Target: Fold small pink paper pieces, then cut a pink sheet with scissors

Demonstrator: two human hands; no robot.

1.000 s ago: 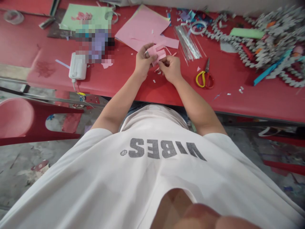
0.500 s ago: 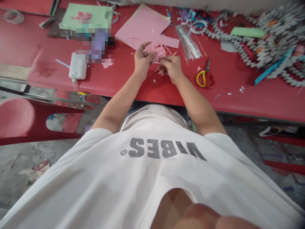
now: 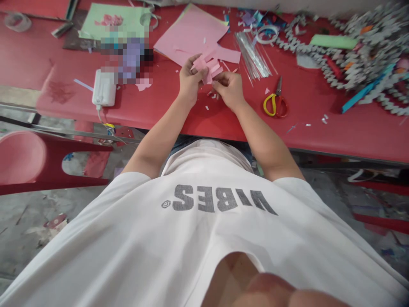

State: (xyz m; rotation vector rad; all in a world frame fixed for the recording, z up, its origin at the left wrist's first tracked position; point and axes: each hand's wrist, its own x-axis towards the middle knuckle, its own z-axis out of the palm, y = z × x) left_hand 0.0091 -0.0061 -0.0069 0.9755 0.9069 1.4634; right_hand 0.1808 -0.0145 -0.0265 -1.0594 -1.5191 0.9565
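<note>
My left hand (image 3: 190, 81) pinches a piece of folded pink paper (image 3: 208, 68) between thumb and fingers, above the red table. The paper has several narrow strips or flaps sticking out. My right hand (image 3: 231, 88) is closed at the paper's lower right edge, thumb and forefinger pinched together there; its other fingers are curled and partly hidden. Beyond the hands lie pink paper sheets (image 3: 188, 32) in a stack, and a cut pink strip (image 3: 228, 55). Scissors (image 3: 275, 102) with yellow and red handles rest to the right of my right hand.
A bundle of clear thin sticks (image 3: 254, 55) and a tape roll (image 3: 267, 35) lie to the right, near a heap of grey garland (image 3: 367, 47). At left are a white power bank (image 3: 104, 89) with a cable and a green sheet (image 3: 128, 15). A red chair (image 3: 28, 157) stands left.
My right hand's thumb and fingers have drawn in closer to the paper's lower edge, with the fingers more curled. The pink paper has turned slightly in my left hand.
</note>
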